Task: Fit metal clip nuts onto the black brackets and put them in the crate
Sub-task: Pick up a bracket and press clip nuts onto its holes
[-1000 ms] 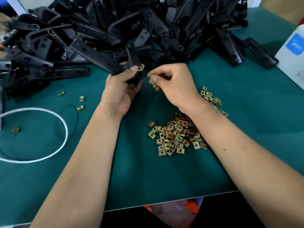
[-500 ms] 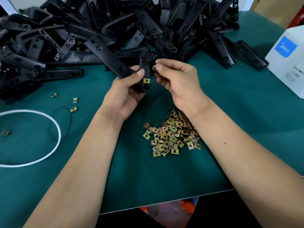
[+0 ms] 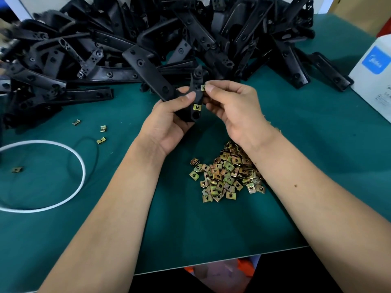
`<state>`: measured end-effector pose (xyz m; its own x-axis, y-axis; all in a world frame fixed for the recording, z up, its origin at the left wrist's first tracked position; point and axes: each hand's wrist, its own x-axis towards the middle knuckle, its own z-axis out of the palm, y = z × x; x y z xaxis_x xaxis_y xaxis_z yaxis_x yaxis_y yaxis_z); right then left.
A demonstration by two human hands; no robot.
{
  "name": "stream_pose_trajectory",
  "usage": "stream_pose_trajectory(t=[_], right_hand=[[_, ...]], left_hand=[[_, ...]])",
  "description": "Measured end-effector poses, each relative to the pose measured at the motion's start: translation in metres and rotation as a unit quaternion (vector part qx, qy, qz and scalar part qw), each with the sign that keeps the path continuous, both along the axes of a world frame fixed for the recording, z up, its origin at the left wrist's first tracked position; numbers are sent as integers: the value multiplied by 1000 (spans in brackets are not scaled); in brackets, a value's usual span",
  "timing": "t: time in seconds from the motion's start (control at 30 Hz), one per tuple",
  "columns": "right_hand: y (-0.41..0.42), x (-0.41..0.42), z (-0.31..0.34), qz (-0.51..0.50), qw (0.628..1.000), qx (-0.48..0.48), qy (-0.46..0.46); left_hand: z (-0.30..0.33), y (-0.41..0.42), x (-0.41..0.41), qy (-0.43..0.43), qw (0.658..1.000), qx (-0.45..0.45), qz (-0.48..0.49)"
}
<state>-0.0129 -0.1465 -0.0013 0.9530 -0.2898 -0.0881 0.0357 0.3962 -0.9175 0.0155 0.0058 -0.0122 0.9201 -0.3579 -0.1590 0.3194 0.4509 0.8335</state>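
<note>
My left hand [image 3: 169,121] grips a black bracket [image 3: 152,77] above the middle of the green table. One brass-coloured clip nut [image 3: 197,107] sits on the bracket's lower arm. My right hand [image 3: 230,108] pinches a second clip nut [image 3: 203,87] against the right edge of the bracket's upper arm. A heap of loose clip nuts [image 3: 226,176] lies below my right wrist. No crate is in view.
A big pile of black brackets [image 3: 148,39] fills the back of the green table [image 3: 317,144]. Three stray clip nuts [image 3: 103,128] and a white cord loop [image 3: 53,176] lie at the left. A white box [image 3: 374,68] stands at the right edge.
Both hands have lifted the bracket a little away from me. My right hand has brought a second clip nut from beside the bracket up to the edge of its upper arm.
</note>
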Motion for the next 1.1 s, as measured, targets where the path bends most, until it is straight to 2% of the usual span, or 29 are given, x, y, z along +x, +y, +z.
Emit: stream_pose_trajectory(t=[0.3, 0.6, 1.1], right_hand=[[1, -1, 2, 42, 998, 43, 7], [6, -5, 1, -4, 1000, -5, -25], [0, -3, -1, 20, 995, -80, -48]], left_hand=[[3, -1, -2, 27, 999, -4, 23], [3, -1, -3, 43, 999, -24, 15], [9, -1, -8, 54, 998, -17, -27]])
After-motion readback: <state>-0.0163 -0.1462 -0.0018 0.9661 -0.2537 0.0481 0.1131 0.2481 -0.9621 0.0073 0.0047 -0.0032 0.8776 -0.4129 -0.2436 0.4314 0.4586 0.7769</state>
